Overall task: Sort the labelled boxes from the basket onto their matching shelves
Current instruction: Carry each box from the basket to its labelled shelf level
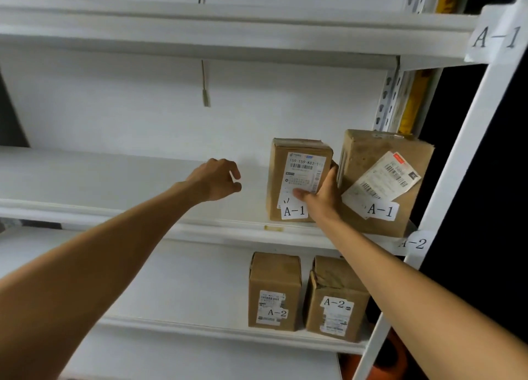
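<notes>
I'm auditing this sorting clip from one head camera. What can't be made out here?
- The basket: outside the head view entirely.
- Fingers of the right hand: hidden between the left A-1 box it grips and the right A-1 box.
- Top right corner of the right A-2 box: covered by the right forearm.
- Small print on the box labels: blurred, too small.

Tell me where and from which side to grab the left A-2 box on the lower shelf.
Grip the upright brown cardboard A-2 box across its upper side faces, coming from the front. Its left face stands free, and the gap to the neighbouring brown A-2 box looks widest near the top, so fingers should fit there.
</notes>
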`<move>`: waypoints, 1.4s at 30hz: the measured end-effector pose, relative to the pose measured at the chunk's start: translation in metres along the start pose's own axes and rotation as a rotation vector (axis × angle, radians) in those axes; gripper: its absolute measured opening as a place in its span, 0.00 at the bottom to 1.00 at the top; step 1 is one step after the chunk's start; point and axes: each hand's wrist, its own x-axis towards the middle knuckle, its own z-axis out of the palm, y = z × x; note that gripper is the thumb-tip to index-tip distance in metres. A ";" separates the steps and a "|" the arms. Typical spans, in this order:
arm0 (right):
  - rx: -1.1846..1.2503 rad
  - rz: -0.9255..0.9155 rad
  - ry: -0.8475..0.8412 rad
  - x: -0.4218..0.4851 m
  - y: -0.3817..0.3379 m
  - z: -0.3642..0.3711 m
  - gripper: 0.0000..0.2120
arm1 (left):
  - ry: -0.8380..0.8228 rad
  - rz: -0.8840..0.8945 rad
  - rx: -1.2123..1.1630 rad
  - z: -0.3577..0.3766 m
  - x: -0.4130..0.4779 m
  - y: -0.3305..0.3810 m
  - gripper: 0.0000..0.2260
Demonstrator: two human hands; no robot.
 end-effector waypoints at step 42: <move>-0.641 -0.828 -1.308 -0.368 -0.174 0.364 0.20 | 0.140 -0.945 0.175 -0.123 -0.478 -0.271 0.12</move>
